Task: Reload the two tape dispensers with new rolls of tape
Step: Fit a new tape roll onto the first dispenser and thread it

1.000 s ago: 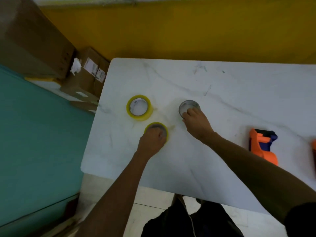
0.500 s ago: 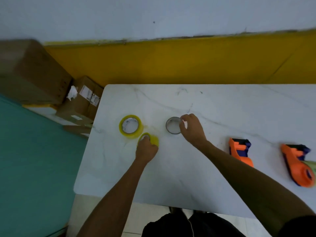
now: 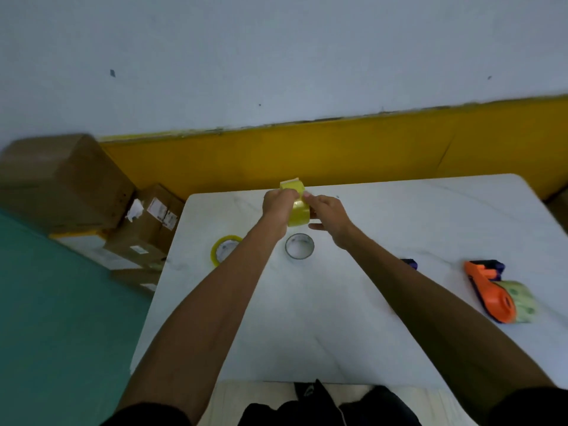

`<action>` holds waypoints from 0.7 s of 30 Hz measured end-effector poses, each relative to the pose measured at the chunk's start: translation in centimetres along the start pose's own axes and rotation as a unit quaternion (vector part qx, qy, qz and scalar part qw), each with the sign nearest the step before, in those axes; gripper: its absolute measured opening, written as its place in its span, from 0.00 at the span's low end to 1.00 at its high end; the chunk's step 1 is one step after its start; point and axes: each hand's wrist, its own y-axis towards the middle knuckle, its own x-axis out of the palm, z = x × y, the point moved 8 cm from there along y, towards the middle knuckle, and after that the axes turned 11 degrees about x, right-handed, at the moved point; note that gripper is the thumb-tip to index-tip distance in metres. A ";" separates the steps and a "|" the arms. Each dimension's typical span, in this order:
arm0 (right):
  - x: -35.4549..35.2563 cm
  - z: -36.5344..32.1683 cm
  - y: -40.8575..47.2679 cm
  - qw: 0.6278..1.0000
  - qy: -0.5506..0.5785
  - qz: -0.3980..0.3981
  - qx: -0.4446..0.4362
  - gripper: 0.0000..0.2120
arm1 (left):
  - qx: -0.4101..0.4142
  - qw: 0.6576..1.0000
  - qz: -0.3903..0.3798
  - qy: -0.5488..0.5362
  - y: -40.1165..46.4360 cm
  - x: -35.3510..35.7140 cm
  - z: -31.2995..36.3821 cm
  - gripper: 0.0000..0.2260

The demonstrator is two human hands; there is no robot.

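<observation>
A yellow tape roll [image 3: 297, 210] is held up above the white table [image 3: 338, 318], on edge. My left hand [image 3: 278, 202] grips its left side and my right hand [image 3: 327, 210] pinches its right side. A second yellow roll [image 3: 223, 249] lies flat on the table, partly hidden by my left forearm. An empty grey core ring [image 3: 299, 245] lies flat below my hands. An orange and purple dispenser [image 3: 495, 290] loaded with a pale roll lies at the right. Only a purple tip of the other dispenser [image 3: 409, 263] shows behind my right forearm.
Cardboard boxes [image 3: 92, 192] are stacked on the floor left of the table. A yellow and white wall [image 3: 338, 149] runs behind the table's far edge. A teal surface [image 3: 61, 318] fills the lower left.
My left hand lifted the yellow roll off the table. My right hand left the grey ring and joined it on the roll. The camera tilted upward.
</observation>
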 end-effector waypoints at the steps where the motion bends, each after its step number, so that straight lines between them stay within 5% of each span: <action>1: -0.8 -0.2 -0.6 1.000 0.011 0.005 -0.008 0.17 | 0.009 1.000 -0.013 -0.007 -0.7 1.3 0.5 0.14; 7: -8.9 1.5 -3.9 0.996 0.011 0.074 -0.049 0.13 | 0.003 0.997 -0.063 -0.040 -5.2 8.9 0.1 0.04; 21: -28.3 14.3 -8.5 0.995 0.019 0.101 -0.019 0.19 | 0.010 0.991 -0.057 0.124 -15.6 23.6 -8.6 0.09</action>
